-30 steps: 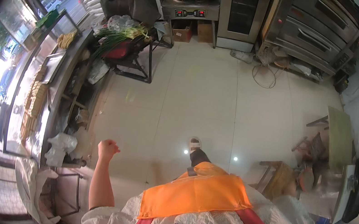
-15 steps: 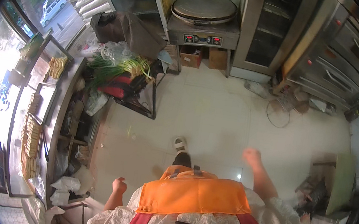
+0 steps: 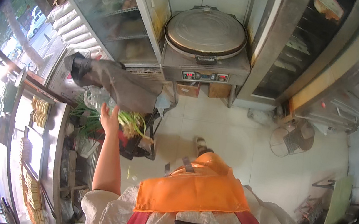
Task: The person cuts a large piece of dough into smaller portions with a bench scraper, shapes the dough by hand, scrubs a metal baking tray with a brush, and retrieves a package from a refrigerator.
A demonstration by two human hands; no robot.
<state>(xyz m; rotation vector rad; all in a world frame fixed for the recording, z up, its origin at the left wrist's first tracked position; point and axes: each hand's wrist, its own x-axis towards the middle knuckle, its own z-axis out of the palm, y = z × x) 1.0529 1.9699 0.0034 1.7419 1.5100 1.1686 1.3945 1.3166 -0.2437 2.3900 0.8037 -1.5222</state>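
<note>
My left hand (image 3: 109, 119) is stretched forward with its fingers apart, and I see nothing held in it. It appears over or beside a bunch of green onions (image 3: 131, 124), with pale root ends to the right and dark green leaves to the left. A clear plastic bag (image 3: 93, 98) lies just beyond the fingertips. Behind these, a dark grey-brown cover (image 3: 130, 87) is draped over something I cannot make out. Whether my hand touches the onions or the bag, I cannot tell. My right hand is out of the picture.
A round electric griddle (image 3: 206, 32) with a metal lid stands ahead, between a glass-door fridge (image 3: 107, 5) and a tall steel cabinet (image 3: 259, 68). Trays of food line a counter (image 3: 54, 140) at left. Wire strainers (image 3: 292, 139) lie on the floor at right, near a green panel (image 3: 337, 205).
I have moved forward toward the griddle. My left hand has risen from beside my body and reached out to the onions, its fingers spreading. My right hand has left the picture.
</note>
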